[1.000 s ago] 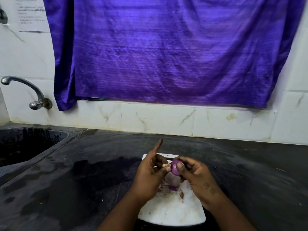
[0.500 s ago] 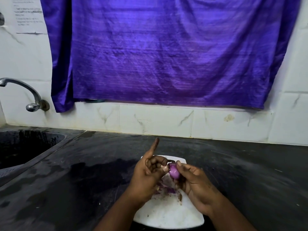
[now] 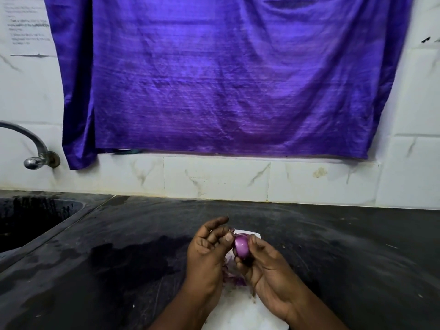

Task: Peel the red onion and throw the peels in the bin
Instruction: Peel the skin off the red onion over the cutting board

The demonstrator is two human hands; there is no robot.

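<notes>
While the right hand [image 3: 266, 270] cups the red onion [image 3: 242, 245] over the white board [image 3: 240, 315], left hand [image 3: 207, 253] thumb pressed against it, fingers loosely curled, purple peels [image 3: 234, 279] lying below

A dark grey stone countertop [image 3: 333, 246], scuffed and dusty, runs along the white tiled wall. A darker wet patch [image 3: 133, 260] spreads across its middle. A white rectangular plastic cutting board [image 3: 240, 315] lies flat on it at the near edge, with purple onion peel scraps [image 3: 234, 279] on the board.
</notes>
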